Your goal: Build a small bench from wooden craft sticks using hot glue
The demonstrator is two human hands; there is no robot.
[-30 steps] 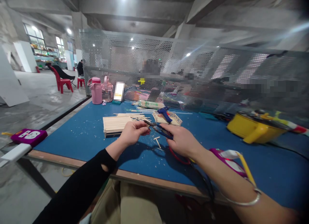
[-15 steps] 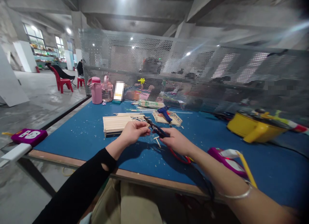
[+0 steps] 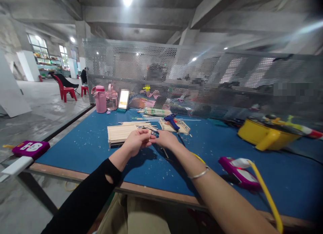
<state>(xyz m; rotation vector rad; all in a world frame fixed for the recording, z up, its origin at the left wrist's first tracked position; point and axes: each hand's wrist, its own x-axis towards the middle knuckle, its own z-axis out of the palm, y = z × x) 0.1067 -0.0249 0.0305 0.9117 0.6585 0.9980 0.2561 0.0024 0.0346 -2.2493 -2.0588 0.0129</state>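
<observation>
A moment ago, the right hand (image 3: 165,140) had dark pliers with their tips close to the left hand (image 3: 137,140). Now the pliers do not show in it, and I cannot tell where they are. The right hand has come in closer, so its fingers meet or almost meet the left fingertips. Its fingers are bent, but the back of the hand hides most of them, so I cannot tell how far open they are or if they hold anything. The left thumb and first finger are pinched together, with what looks like a small pale piece (image 3: 150,132) of wood between them. That piece is up over the blue table (image 3: 88,156), right between the two hands. To me, this means the work has gone from using a tool to using just fingers on the small piece. The flat wooden box (image 3: 121,133) sits just beside the left hand, with thin sticks (image 3: 137,124) behind it. The blue glue gun (image 3: 171,122) still rests on the wooden tray (image 3: 186,129), beyond the right hand. A little stick (image 3: 165,153) lies below the right wrist.
</observation>
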